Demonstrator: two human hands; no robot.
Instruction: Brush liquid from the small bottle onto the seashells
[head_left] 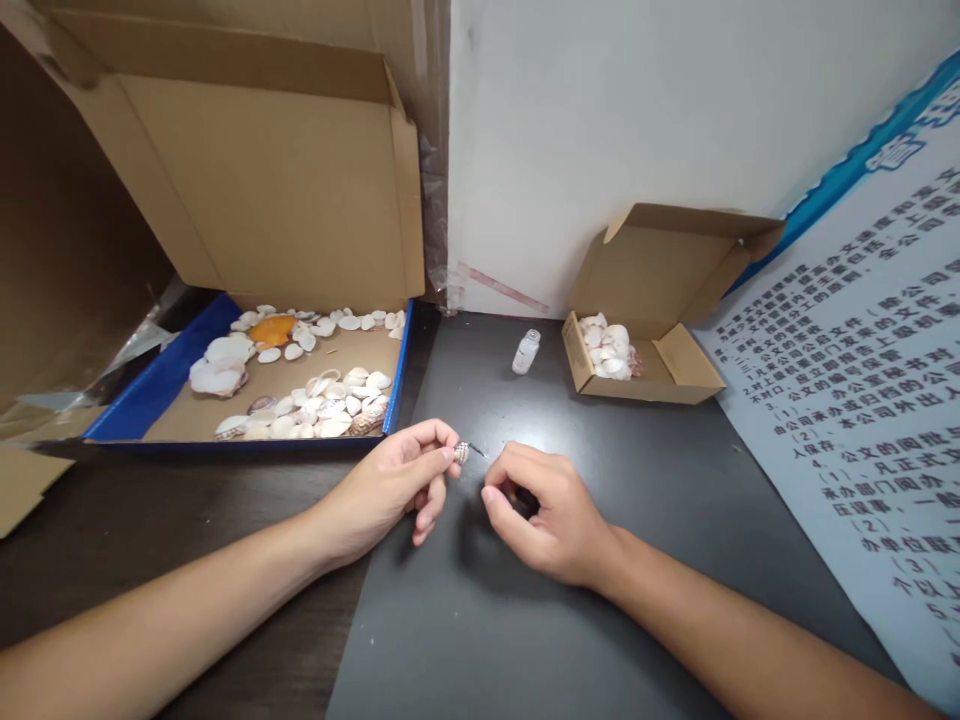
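Note:
Between the thumb and fingertips of my left hand (401, 478) is a small striped sea snail shell (460, 453). My right hand (551, 512) is closed in a pinch, apart from the left. From its fingertips a thin brush (476, 449) with a dark tip reaches toward the shell; the tip is at or very near the shell's upper right side. Something black shows inside the curled right fingers, mostly hidden. Farther back on the dark mat stands a small glass bottle (526, 352) with whitish contents and no cap on it.
At the left, an open blue-edged cardboard box (247, 395) holds many pale shells and one orange scallop shell (272, 330). A smaller open box (675, 375) with white shells stands at the back right. A printed sheet (840, 400) runs along the right, and a white wall (637, 110) rises behind.

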